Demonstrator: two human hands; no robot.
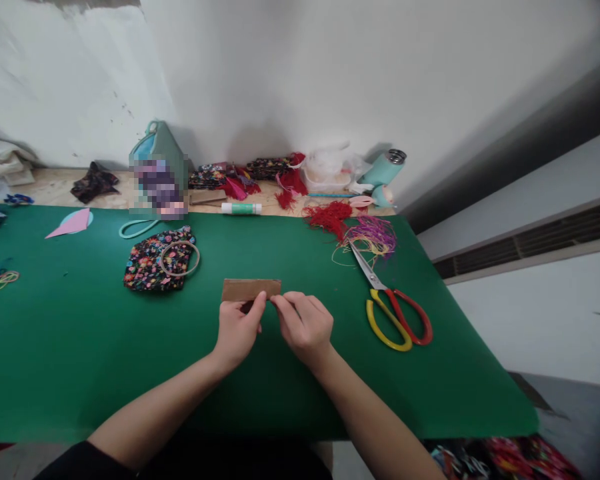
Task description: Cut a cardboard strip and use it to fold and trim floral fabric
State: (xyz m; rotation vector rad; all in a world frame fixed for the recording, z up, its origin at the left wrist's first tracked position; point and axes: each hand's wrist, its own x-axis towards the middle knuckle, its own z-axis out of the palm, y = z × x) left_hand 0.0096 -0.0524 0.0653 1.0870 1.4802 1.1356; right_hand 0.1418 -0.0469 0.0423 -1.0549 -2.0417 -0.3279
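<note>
Our left hand (236, 333) holds cardboard (245, 289); our right hand (306, 327) pinches its edge.
Progress unclear; scissors (376, 280) right of our grip.

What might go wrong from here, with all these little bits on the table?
The brown card might bend or slip, since the left hand and right hand work close together at its lower edge. The scissors point into loose threads, so lifting them could drag strands along. The ring just lies on the floral cloth; a bump may shift it.
</note>
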